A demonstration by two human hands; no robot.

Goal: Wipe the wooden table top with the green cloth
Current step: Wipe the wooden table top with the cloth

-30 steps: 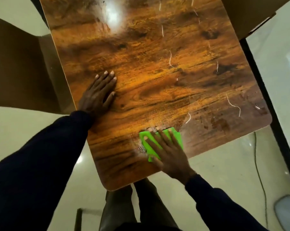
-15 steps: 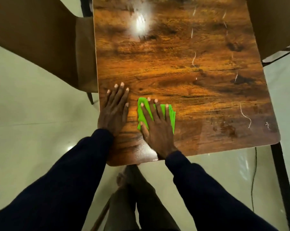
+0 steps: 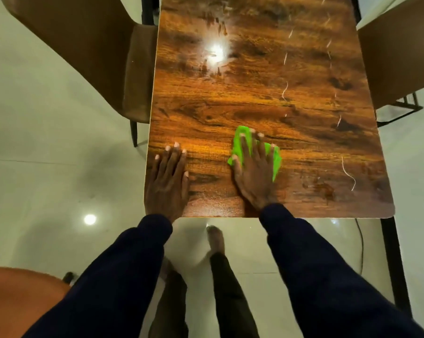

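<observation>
Close to the near edge of the wooden table top, about midway across its width, the green cloth lies bunched under the right hand. That hand's fingers are straight and spread, pressing the cloth flat against the wood. Green shows past the fingertips and along the hand's outer side.

At the near left corner of the table top, the left hand rests palm down, fingers straight and close together, holding nothing; it looks like a brace. The two hands are well apart, with bare wood between them.

The table top's long axis runs away from the person, while the crumpled cloth slants from a far left tip to a near right tail. Thin white streaks lie toward the table top's right edge, one off to the right of the cloth and others strung toward the far end. A lamp's glare sits on the far half.

Judging from this, the coming stroke goes rightward and away from the near edge. The right hand, on the cloth and nearer those marks, is the one to make it.

A brown chair stands off the table top's left long side, another off its right. No brand, label or writing can be read anywhere
</observation>
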